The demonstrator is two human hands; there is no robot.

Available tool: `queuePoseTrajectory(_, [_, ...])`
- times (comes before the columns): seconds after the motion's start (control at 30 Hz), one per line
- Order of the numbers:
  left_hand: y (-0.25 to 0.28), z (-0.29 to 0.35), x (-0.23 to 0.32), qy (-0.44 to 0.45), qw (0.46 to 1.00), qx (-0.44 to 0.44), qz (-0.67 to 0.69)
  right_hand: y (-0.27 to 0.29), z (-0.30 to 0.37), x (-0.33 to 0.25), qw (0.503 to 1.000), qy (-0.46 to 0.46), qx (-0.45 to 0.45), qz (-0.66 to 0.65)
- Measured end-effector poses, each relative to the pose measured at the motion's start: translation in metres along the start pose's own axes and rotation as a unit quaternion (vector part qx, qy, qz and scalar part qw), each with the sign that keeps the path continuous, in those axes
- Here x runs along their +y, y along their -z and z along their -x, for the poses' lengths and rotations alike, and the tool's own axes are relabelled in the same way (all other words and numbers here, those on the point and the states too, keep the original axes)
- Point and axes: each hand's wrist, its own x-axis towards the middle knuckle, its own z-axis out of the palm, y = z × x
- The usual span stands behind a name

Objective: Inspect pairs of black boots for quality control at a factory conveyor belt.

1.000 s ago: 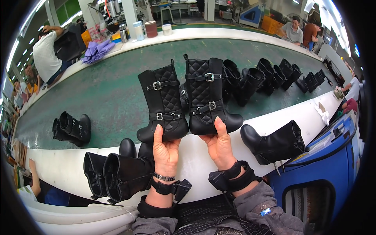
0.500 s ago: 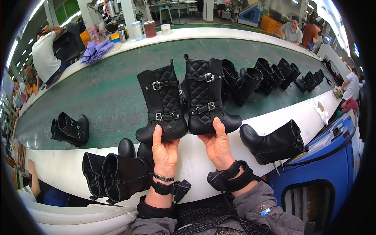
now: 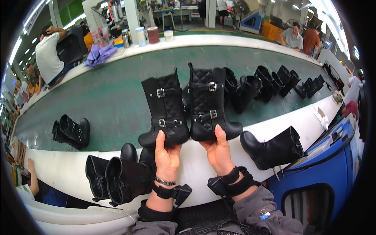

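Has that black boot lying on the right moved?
No, the lying boot hasn't visibly shifted compared with the blue machine; the whole view moved.

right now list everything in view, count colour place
work surface: 1, green, middle
white ledges: 2, white, near and far sides
quilted buckled boots: 2, black, one in each hand
paired boots: 2, black, near ledge, left
single boot: 1, black, near ledge, right
strapped boots: 2, black, work surface, left
clustered boots: several, black, work surface, right
crumpled cloth: 1, purple, far ledge, left
metal flask: 1, silver, beside cloth
cylindrical containers: 3, pale blue, dark red, white, right of flask
bulky machine: 1, blue, lower right
people: several, mixed colours, left and right
wristwatch: 1, silver, left wrist
binder clip: 1, blue, right sleeve
wrist straps: several, black, both forearms
left hand: 1, bare, gripping left boot
right hand: 1, bare, gripping right boot
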Motion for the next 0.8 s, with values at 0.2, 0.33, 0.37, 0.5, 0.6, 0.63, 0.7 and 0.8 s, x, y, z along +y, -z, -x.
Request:
queuePoseTrajectory(0.2, [0.0007,0.0012,0.0004,-0.020,0.999,0.009,-0.049,-0.0007,0.0001,-0.0029,1.000,0.010,-0.005,0.007])
queuePoseTrajectory(0.33, [-0.0014,0.0017,-0.0004,-0.038,0.998,0.017,-0.039,-0.0003,-0.0003,-0.0031,1.000,0.017,-0.007,0.016])
queuePoseTrajectory(0.37, [-0.0016,0.0020,-0.0001,-0.039,0.998,0.025,-0.037,-0.0002,-0.0002,-0.0027,0.999,0.022,-0.002,0.028])
queuePoseTrajectory(0.5, [-0.0028,0.0029,-0.0004,-0.047,0.998,0.020,-0.039,0.0013,-0.0001,-0.0029,0.999,0.010,0.008,0.034])
queuePoseTrajectory(0.6, [-0.0033,0.0033,0.0002,-0.042,0.998,0.011,-0.037,0.0024,-0.0002,-0.0033,0.999,0.014,-0.020,0.026])
queuePoseTrajectory(0.63, [-0.0034,0.0036,0.0004,-0.039,0.998,0.009,-0.039,0.0028,-0.0003,-0.0033,0.999,0.007,-0.019,0.026])
queuePoseTrajectory(0.7, [-0.0039,0.0032,0.0005,-0.037,0.999,0.009,-0.037,0.0036,-0.0012,-0.0029,0.999,0.003,-0.017,0.032])
queuePoseTrajectory(0.8, [-0.0036,0.0016,0.0013,-0.020,0.999,0.012,-0.038,0.0049,-0.0031,-0.0013,1.000,0.005,-0.022,0.019])
